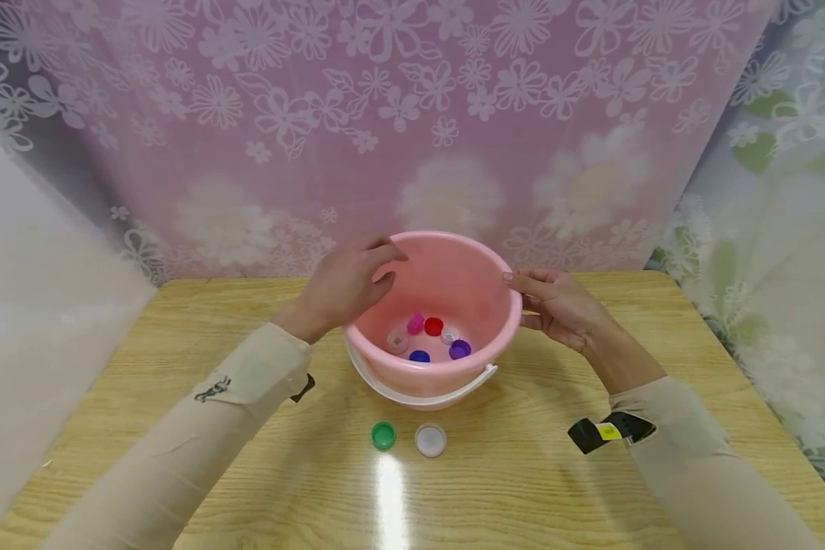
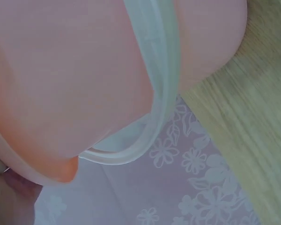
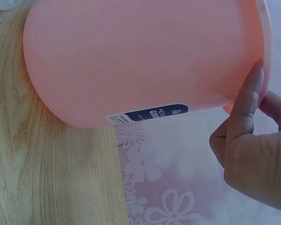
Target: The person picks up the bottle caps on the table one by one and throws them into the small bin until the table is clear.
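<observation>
A pink bucket (image 1: 447, 260) stands upright on the table, with a white handle (image 1: 422, 399) hanging down its near side. Its right rim is gripped by my right hand (image 1: 557, 305), thumb over the edge and fingers against the outer wall. Over the left rim, my left hand (image 1: 347, 283) reaches above the opening, thumb and fingers apart with nothing seen between them. Inside on the bottom lie several bottle caps, among them a red cap (image 1: 434, 327), a magenta cap (image 1: 415, 324), a purple cap (image 1: 460, 350) and a blue cap (image 1: 419, 357).
In front of the bucket, a green cap (image 1: 383, 435) and a white cap (image 1: 430, 440) lie on the wooden table (image 1: 247, 473). A pink flowered cloth (image 1: 302, 137) hangs behind the table's far edge. On the bucket's outer wall is a dark label (image 3: 159, 112).
</observation>
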